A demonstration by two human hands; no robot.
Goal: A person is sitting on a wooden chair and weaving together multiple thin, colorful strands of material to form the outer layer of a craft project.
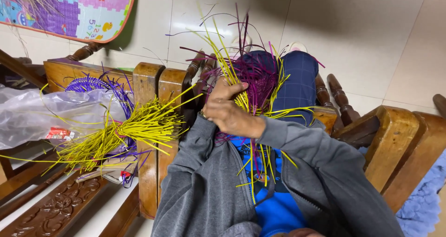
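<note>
A half-woven piece of purple and yellow strips (260, 81) rests on my lap, over my blue checked trousers (299, 74). Loose strip ends stick up and hang down from it. My left hand (219, 95) is closed around a bunch of yellow strips at the piece's left edge. Just below and touching it, my right hand (239, 121) reaches in from the grey sleeve and grips the same piece. The fingers of both hands are partly hidden by the strips.
A bundle of loose yellow strips (134, 125) lies across the wooden chair arm (148, 88) to my left, beside a purple woven round (88, 83) and a clear plastic bag (46, 111). Another wooden armrest (395, 139) and blue fluffy cloth (423, 200) are on the right. A colourful play mat (69, 9) lies on the tiled floor.
</note>
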